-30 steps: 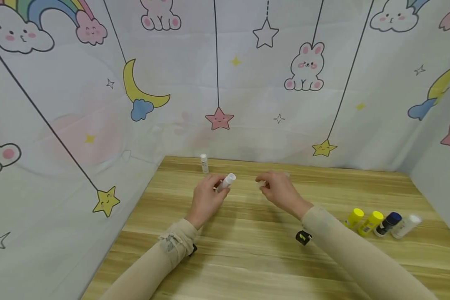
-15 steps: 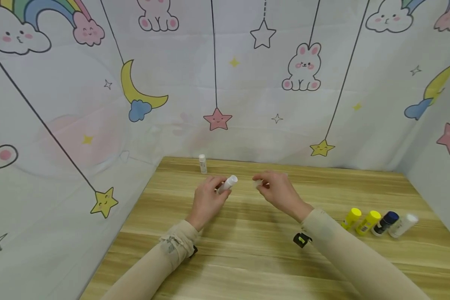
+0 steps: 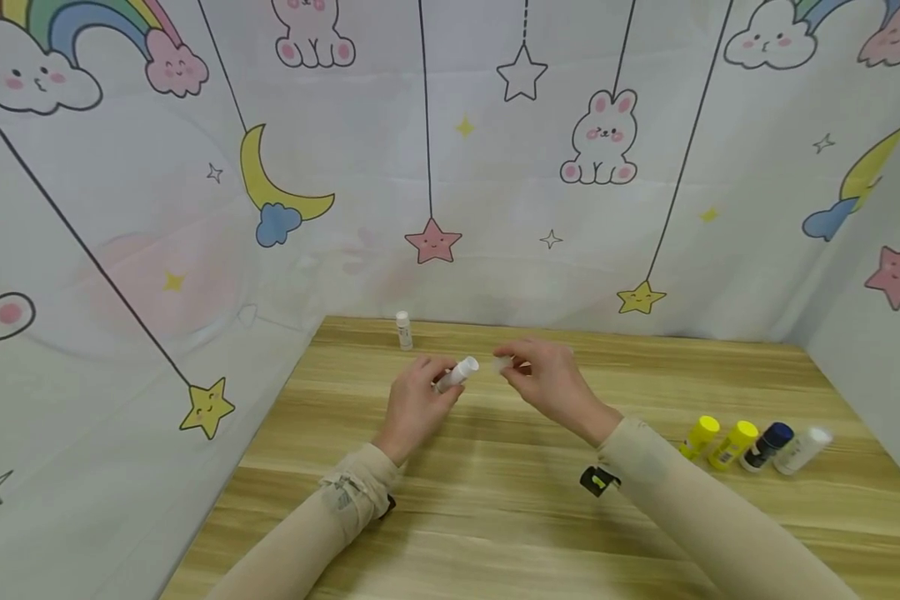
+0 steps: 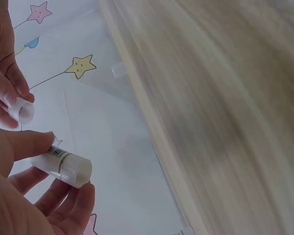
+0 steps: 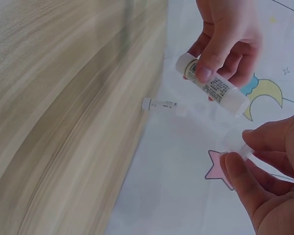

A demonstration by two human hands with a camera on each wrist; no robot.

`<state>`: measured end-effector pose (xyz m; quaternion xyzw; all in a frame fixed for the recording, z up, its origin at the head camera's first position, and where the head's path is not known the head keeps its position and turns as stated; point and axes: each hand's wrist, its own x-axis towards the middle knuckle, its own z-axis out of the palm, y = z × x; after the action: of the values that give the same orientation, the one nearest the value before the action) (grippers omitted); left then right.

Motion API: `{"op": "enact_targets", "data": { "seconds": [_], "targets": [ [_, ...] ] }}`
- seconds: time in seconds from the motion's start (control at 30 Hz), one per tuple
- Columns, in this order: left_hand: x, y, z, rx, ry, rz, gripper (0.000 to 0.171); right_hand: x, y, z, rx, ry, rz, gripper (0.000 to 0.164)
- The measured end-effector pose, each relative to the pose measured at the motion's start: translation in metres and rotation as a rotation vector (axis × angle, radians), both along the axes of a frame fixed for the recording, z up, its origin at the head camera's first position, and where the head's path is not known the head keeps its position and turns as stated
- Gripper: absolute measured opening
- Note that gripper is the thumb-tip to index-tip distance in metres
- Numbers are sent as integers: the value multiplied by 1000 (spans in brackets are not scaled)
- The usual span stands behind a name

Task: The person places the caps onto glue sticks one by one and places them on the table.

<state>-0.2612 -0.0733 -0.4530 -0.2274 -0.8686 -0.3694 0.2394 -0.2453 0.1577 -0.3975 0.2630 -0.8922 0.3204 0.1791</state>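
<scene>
My left hand [image 3: 420, 404] grips a white glue stick [image 3: 455, 377] with a printed label, tilted with its uncapped end up and to the right. In the left wrist view the hollow rim at that end of the glue stick [image 4: 68, 169] faces outward past the fingers. Just to the right, my right hand [image 3: 555, 382] pinches a translucent cap [image 5: 236, 142] between thumb and fingertips. A short gap separates the cap from the glue stick. Seen from the left wrist, the cap's open mouth [image 4: 26, 112] shows.
A second white glue stick [image 3: 404, 331] stands upright near the table's back edge. To the right stand two yellow glue sticks [image 3: 733, 446], one with a dark blue cap [image 3: 767, 447] and a white one [image 3: 802, 452]. A small translucent piece [image 4: 119, 70] sits by the table edge. Patterned cloth surrounds the table.
My right hand has moved left with the cap, narrowing the gap to the glue stick. The left hand holds nearly still, the glue stick shifting slightly right. The view has drifted a little.
</scene>
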Motion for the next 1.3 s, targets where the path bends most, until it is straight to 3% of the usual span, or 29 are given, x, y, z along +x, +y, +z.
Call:
{"op": "enact_targets", "data": {
  "seconds": [0.93,1.3],
  "targets": [
    [8,7,1,-63,27,-18,28,4,-10,6,-28,-4,47,24],
    [8,7,-1,-68,74,-38,28,4,-14,5,-24,7,57,23]
  ]
}}
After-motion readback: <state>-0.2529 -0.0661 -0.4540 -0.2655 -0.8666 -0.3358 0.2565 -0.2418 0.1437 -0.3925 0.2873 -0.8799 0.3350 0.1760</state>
